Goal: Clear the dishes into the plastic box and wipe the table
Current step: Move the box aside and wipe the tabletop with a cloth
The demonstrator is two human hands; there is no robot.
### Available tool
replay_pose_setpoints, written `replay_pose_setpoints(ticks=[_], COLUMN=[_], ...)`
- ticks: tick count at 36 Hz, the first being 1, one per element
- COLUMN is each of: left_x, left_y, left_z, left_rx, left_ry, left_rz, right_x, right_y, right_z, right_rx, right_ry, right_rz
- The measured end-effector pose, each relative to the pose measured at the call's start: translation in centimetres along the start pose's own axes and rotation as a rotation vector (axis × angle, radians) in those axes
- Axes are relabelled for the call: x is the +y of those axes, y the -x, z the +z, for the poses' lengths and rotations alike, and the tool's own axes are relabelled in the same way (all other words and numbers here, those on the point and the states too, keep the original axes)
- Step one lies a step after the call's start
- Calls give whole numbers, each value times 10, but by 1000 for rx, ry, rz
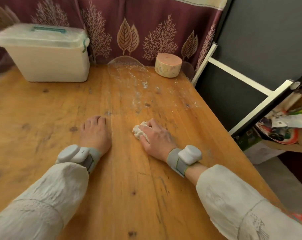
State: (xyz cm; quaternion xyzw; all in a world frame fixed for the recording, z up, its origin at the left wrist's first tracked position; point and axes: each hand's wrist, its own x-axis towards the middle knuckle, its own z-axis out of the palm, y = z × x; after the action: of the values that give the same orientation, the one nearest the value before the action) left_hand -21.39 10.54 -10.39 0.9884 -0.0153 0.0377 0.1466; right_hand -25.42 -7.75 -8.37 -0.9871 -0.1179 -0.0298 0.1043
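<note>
Two hands rest on the wooden bench [43, 118], a little apart. The right hand [155, 134] presses down on a crumpled pale cloth [139, 130], its fingers curled over the wad so the cloth shows only past the knuckles. The left hand [95, 130] lies palm down on bare wood, fingers relaxed and holding nothing. At the far left corner stands the plastic box [48, 56], its lid closed. Whitish smears [138, 87] streak the bench beyond the hands, near a small round tin [168, 65] by the curtain [146, 23]
</note>
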Motion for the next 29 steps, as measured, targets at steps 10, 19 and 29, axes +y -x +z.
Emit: replay_pose_setpoints(ticks=[10, 19, 29], left_x=[-15, -3, 31], left_y=[-27, -39, -52], left_z=[1, 5, 10], left_rx=[6, -2, -111], left_ry=[14, -38, -226], left_rz=[77, 28, -67], right_x=[-43, -32, 67], right_y=[-97, -153, -117], right_z=[28, 35, 9], right_rx=[65, 114, 129], right_ry=[-31, -29, -25], right_rz=[24, 132, 311])
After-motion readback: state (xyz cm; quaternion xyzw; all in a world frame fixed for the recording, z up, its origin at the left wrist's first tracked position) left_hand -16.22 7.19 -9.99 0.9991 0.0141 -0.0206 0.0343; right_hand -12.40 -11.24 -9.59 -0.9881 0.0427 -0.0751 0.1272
